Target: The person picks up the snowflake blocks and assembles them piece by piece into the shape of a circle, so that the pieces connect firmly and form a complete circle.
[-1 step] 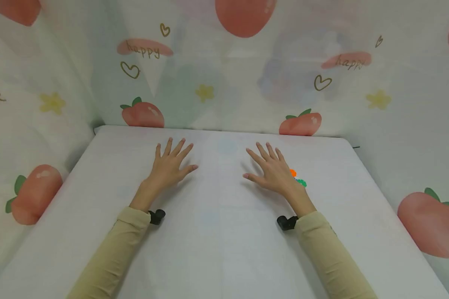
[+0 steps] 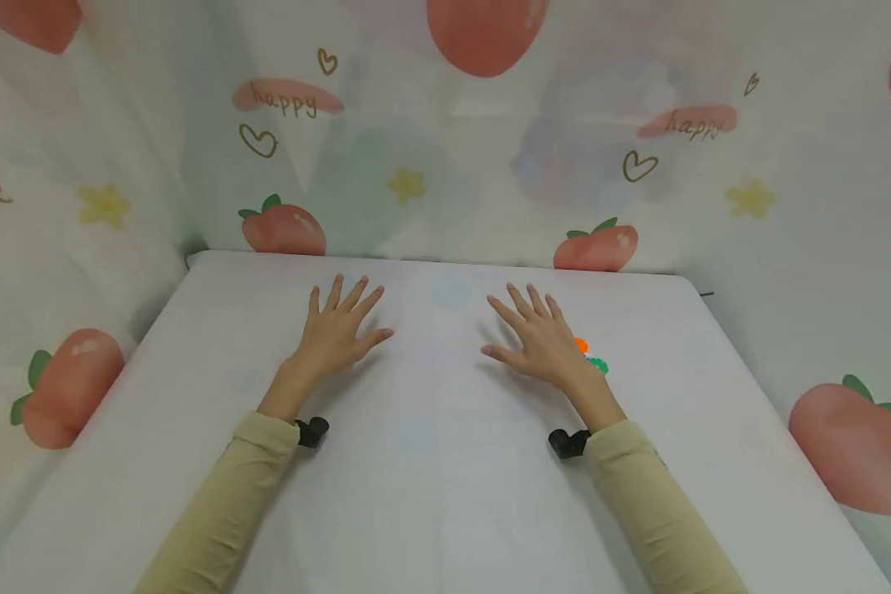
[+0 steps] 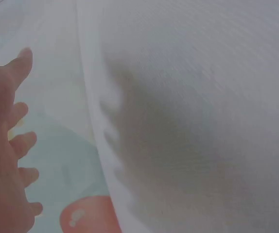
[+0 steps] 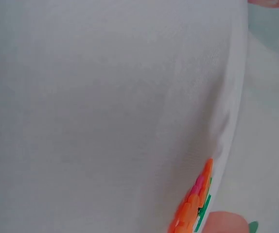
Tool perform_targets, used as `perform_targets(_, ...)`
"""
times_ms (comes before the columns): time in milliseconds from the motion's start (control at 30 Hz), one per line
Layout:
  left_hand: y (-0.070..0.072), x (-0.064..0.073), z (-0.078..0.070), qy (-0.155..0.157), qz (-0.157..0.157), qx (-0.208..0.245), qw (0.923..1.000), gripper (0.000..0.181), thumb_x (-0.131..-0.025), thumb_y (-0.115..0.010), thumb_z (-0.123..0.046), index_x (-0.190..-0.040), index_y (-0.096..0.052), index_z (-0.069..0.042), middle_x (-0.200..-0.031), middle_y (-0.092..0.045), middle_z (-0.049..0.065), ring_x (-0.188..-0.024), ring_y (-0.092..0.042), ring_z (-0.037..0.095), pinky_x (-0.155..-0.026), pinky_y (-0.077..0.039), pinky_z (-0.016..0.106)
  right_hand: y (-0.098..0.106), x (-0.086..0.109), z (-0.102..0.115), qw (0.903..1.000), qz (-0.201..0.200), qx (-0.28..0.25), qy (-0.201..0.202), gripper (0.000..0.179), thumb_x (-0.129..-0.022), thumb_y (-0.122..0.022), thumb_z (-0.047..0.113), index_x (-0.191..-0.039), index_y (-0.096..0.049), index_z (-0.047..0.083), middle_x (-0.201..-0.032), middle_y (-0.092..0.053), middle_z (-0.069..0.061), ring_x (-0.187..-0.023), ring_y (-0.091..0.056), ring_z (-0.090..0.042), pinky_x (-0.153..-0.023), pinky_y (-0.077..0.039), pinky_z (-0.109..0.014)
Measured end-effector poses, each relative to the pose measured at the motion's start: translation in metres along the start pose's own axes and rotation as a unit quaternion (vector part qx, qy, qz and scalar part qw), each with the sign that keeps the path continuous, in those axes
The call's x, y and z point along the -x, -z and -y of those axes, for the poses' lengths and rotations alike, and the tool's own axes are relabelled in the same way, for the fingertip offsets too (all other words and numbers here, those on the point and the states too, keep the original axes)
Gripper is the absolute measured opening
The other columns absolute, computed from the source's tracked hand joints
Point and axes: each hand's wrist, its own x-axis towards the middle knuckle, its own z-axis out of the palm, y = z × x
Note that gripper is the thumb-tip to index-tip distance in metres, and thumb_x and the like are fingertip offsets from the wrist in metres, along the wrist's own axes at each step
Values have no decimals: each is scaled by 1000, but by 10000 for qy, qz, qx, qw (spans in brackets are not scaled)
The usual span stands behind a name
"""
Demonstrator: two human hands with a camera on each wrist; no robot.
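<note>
My left hand (image 2: 332,337) hovers palm down over the left of the white table, fingers spread and holding nothing. Its shadow falls on the cloth in the left wrist view. Mirroring it, my right hand (image 2: 544,342) is spread over the right half, also holding nothing. Small flat bright pieces lie close by the right hand, partly hidden behind it: an orange piece (image 2: 582,345) and a green piece (image 2: 600,365). In the right wrist view a pink piece (image 4: 197,185) shows among the orange ones. Their exact kind cannot be told.
A white cloth covers the table (image 2: 431,495). Beyond its far edge hangs a curtain (image 2: 460,148) printed with peaches, hearts and stars, which also runs along both sides. A small black device (image 2: 313,432) sits at the left wrist, and another black device (image 2: 568,444) at the right.
</note>
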Motion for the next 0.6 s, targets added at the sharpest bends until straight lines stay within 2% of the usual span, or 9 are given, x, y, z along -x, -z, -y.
perform_targets(100, 2, -4, -1, -24, -8, -47, 10000, 76, -101, -55, -59, -164, -29, -24, -172, -20, 8, -159, -3, 43, -124, 2, 69, 3, -2, -2, 10000, 8, 24, -5, 86, -93, -66, 60, -163, -31, 24, -171, -19, -16, -158, -8, -44, -125, -11, -66)
perform_targets(400, 3, -3, -6, -19, -41, -49, 10000, 75, -101, -58, -55, -162, -34, -20, -170, -24, 13, -158, -8, 45, -123, -1, 70, 6, 3, -3, 10000, -83, -27, 38, 83, -94, -67, 58, -162, -35, 23, -170, -22, -18, -158, -12, -45, -126, -11, -64)
perform_targets(600, -2, -12, -22, -358, -230, 210, 9989, 62, -102, -63, -40, -155, -46, -13, -164, -38, 14, -151, -31, 46, -119, -14, 75, 8, 11, -7, 9979, -308, -504, 251, 65, -96, -71, 37, -149, -51, 7, -158, -42, -26, -149, -30, -51, -120, -26, -66)
